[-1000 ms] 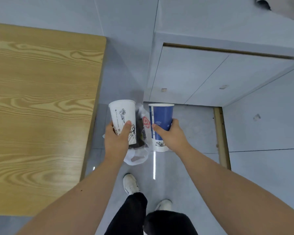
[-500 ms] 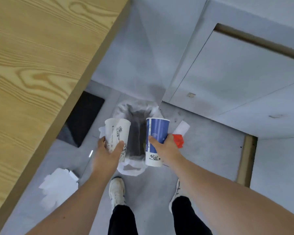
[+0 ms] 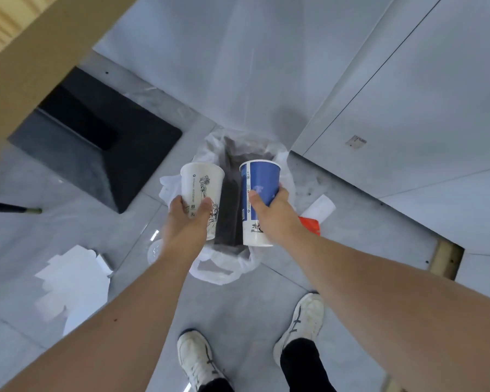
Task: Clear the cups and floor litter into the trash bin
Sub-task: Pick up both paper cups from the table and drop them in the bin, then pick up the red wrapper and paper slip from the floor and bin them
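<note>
My left hand (image 3: 186, 222) grips a white paper cup (image 3: 200, 185) with black line drawings, held upright. My right hand (image 3: 272, 215) grips a blue and white paper cup (image 3: 259, 183), also upright. Both cups hover directly over the trash bin (image 3: 229, 267), a dark bin lined with a white plastic bag, standing on the grey floor between my hands. Crumpled white paper (image 3: 71, 281) lies on the floor to the left. A red and white carton (image 3: 316, 213) lies on the floor just right of the bin, partly hidden by my right wrist.
A wooden table edge (image 3: 34, 52) runs across the upper left, with its dark base (image 3: 102, 145) on the floor beneath. White cabinet panels (image 3: 408, 108) stand behind the bin. A thin dark rod (image 3: 12, 208) lies at far left. My white shoes (image 3: 309, 318) stand below the bin.
My head has tilted down and moved closer, so the bin and floor litter fill more of the view. Both hands still hold the cups, now over the bin's opening.
</note>
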